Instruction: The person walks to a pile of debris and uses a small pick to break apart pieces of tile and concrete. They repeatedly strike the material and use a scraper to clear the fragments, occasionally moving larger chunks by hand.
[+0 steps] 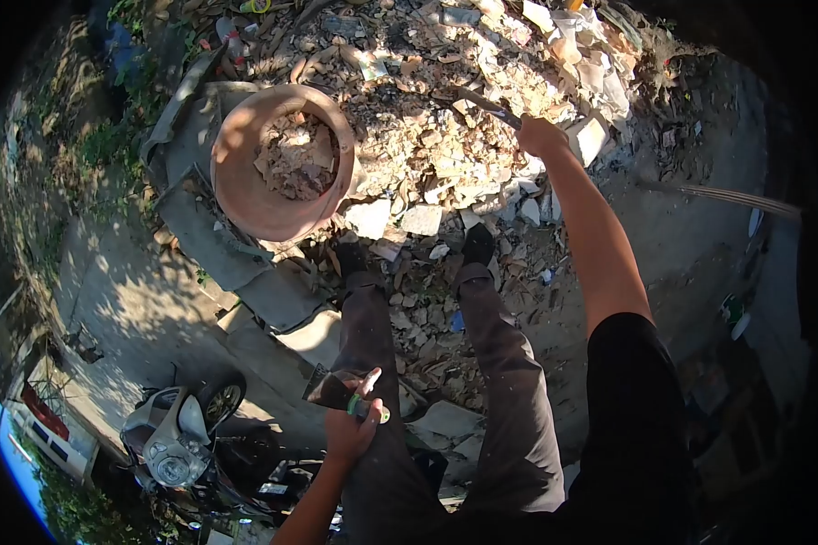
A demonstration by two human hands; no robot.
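Note:
My right hand [543, 138] is closed around a dark, narrow hand tool [489, 105], its far end reaching left over a pile of broken rubble [436, 150]. Near my thigh, my left hand [353, 432] grips a trowel [325, 388] with a dark pointed blade and a green part at its handle. Left of the pile, a large brownish-pink bucket [236, 186] has broken chunks [297, 156] inside. Pale flat pieces [421, 219] lie between the bucket and my feet.
A motorcycle [174, 454] is parked at the lower left. Grey slabs [282, 292] border the rubble beside the bucket. Crumpled pale sheets [591, 68] lie at the upper right of the pile, and a thin pole [723, 193] juts in from the right.

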